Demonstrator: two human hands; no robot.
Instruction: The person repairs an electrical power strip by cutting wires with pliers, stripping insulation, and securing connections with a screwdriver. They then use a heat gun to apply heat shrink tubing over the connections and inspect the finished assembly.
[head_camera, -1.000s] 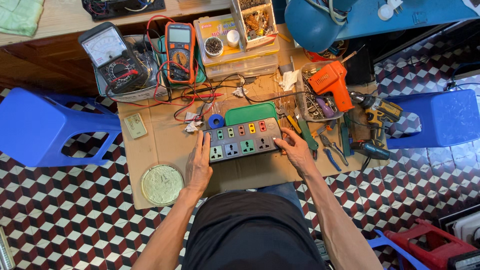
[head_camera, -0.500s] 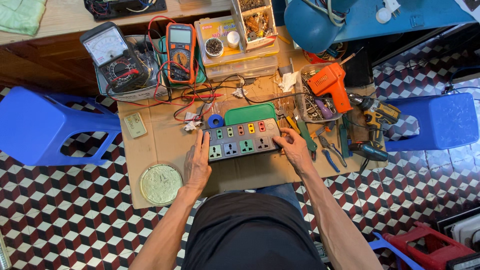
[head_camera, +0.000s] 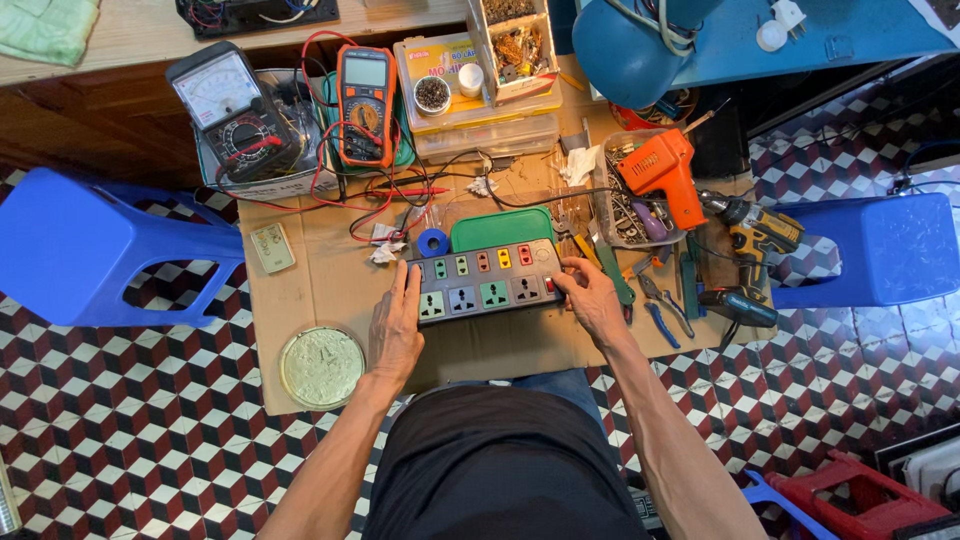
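Just beyond the left hand's fingertips lie a roll of blue tape (head_camera: 433, 242) and a green lid (head_camera: 502, 229). Farther out that way stand an orange digital multimeter (head_camera: 365, 105) and a black analog meter (head_camera: 232, 110), their red leads trailing over the cardboard sheet (head_camera: 320, 290). Near the left wrist, on its outer side, rests a round glass dish (head_camera: 322, 366), with a blue plastic stool (head_camera: 95, 250) well beyond it. Past the right hand sit an orange glue gun (head_camera: 665, 175), a yellow cordless drill (head_camera: 760, 232) and blue-handled pliers (head_camera: 662, 318). A second blue stool (head_camera: 885, 250) stands well apart on that side.
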